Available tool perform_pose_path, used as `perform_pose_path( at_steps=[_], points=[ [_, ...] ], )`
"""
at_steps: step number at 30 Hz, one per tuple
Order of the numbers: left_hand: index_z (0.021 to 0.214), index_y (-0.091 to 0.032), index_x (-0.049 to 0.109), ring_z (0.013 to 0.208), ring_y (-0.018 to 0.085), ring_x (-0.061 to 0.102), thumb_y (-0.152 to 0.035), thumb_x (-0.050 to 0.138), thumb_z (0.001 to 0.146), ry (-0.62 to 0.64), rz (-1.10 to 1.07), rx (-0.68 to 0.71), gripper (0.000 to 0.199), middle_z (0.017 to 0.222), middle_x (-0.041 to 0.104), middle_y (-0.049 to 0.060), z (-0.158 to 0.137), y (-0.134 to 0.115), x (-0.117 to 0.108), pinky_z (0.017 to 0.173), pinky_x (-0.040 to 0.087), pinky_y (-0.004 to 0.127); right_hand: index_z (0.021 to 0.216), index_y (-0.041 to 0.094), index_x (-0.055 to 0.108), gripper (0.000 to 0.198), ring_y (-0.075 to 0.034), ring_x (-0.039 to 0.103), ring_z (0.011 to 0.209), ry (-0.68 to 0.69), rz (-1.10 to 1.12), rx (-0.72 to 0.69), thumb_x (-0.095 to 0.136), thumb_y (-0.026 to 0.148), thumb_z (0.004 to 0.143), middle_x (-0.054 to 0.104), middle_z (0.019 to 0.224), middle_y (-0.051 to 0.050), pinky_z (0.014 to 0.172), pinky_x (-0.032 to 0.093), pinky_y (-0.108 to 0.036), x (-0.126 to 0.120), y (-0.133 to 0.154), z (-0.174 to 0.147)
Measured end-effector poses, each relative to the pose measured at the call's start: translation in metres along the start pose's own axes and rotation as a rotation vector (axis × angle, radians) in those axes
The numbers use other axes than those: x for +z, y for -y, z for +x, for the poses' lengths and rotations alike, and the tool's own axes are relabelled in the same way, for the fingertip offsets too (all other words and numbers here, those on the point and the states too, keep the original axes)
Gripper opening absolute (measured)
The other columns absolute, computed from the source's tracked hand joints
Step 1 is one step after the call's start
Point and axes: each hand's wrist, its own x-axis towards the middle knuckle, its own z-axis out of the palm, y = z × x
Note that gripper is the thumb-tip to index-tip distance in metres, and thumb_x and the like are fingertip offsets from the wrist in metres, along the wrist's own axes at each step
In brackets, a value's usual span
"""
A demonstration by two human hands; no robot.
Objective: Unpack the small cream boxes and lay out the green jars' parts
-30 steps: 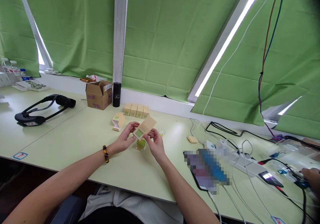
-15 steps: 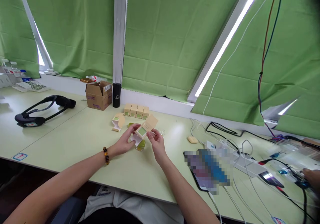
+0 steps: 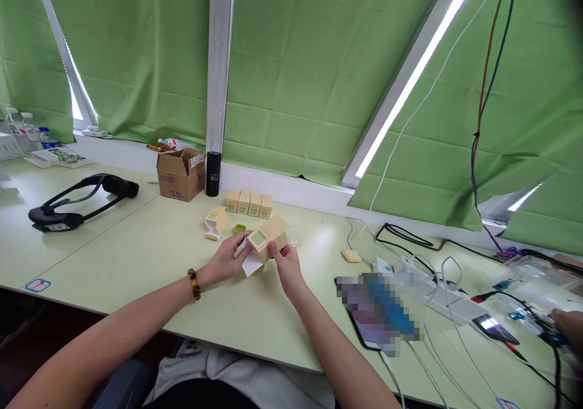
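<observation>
In the head view, the left hand (image 3: 228, 257) and right hand (image 3: 289, 267) both grasp a small cardboard box (image 3: 269, 236), tilted above the table (image 3: 136, 260), its white flap (image 3: 251, 265) sticking out. Four similar boxes (image 3: 249, 203) stand in a row behind.

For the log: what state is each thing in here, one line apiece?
Held carton, tilted, white end flap open
Left hand, closed on the carton's flap end
Right hand, gripping the carton's other side
Four small boxes, standing in a row, tops closed
Loose carton, open, on the table
Cardboard box, top open
Black tumbler, upright
Black headset, on the table, power unclear
Green blinds, lowered
Black cable, coiled
</observation>
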Motion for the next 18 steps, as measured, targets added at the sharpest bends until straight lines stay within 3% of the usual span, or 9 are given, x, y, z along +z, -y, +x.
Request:
perform_pose_path(
  at_steps=[7, 13, 18],
  points=[
    [0.146, -0.027, 0.058, 0.127, 0.032, 0.061, -0.037, 0.080, 0.088, 0.028, -0.039, -0.003, 0.063, 0.141, 0.065, 0.012, 0.000, 0.001, 0.001, 0.105, 0.052, 0.044, 0.101, 0.019, 0.076, 0.056, -0.029, 0.075, 0.100, -0.024, 0.029, 0.007, 0.086, 0.067, 0.073, 0.081, 0.112, -0.013, 0.085, 0.061, -0.041, -0.001, 0.002, -0.001],
    [0.133, -0.022, 0.066, 0.115, 0.028, 0.064, -0.046, 0.061, 0.102, 0.047, -0.040, -0.007, 0.040, 0.124, 0.071, 0.012, -0.002, 0.001, -0.006, 0.100, 0.052, 0.043, 0.108, 0.020, 0.075, 0.053, -0.029, 0.076, 0.101, -0.087, 0.110, 0.001, 0.090, 0.055, 0.072, 0.081, 0.116, -0.012, 0.088, 0.062, -0.043, -0.005, 0.005, 0.001],
    [0.110, -0.019, 0.071, 0.099, 0.023, 0.065, -0.053, 0.056, 0.103, 0.078, -0.022, -0.032, 0.038, 0.106, 0.073, 0.008, 0.000, -0.005, -0.008, 0.089, 0.051, 0.036, 0.102, 0.020, 0.075, 0.049, -0.028, 0.077, 0.094, -0.108, 0.063, -0.013, 0.093, 0.051, 0.069, 0.082, 0.107, -0.009, 0.081, 0.063, -0.041, -0.006, 0.011, -0.002]
  ],
)
